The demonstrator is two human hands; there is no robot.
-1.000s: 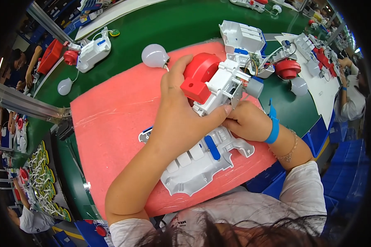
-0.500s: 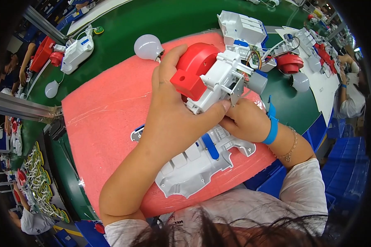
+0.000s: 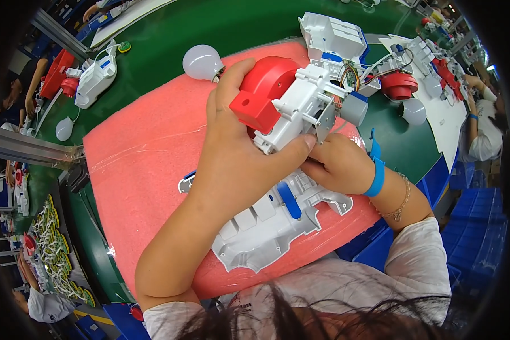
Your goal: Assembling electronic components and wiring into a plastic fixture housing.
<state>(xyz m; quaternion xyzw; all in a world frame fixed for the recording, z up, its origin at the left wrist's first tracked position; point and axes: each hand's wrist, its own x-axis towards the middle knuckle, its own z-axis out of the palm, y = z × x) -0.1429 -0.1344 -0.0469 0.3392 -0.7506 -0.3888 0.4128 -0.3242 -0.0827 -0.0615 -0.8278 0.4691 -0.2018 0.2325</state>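
My left hand (image 3: 238,141) is wrapped round a red and white plastic assembly (image 3: 292,113), holding it tilted above the pink foam mat. The assembly has a round red housing, a white frame, a small metal plate and a grey cylinder (image 3: 354,109) at its right end. Under its right end is my right hand (image 3: 343,164), fingers curled beneath the metal plate; what they pinch is hidden. A white half shell (image 3: 260,226) with blue inserts lies below my hands, its inside facing up. Close behind my left fingertips, a white globe (image 3: 202,62) rests at the mat's far edge.
The pink foam mat (image 3: 136,170) lies on a green bench. Beyond it, to the right, sit an open white shell (image 3: 334,39) with wires, a red round part (image 3: 399,85) and another globe (image 3: 413,111). Another white shell (image 3: 96,82) lies far left; co-workers sit along both sides.
The assembly in my left hand has shifted slightly left. The white shell and its globe at far left have slid left. My right hand stays nearly in place.
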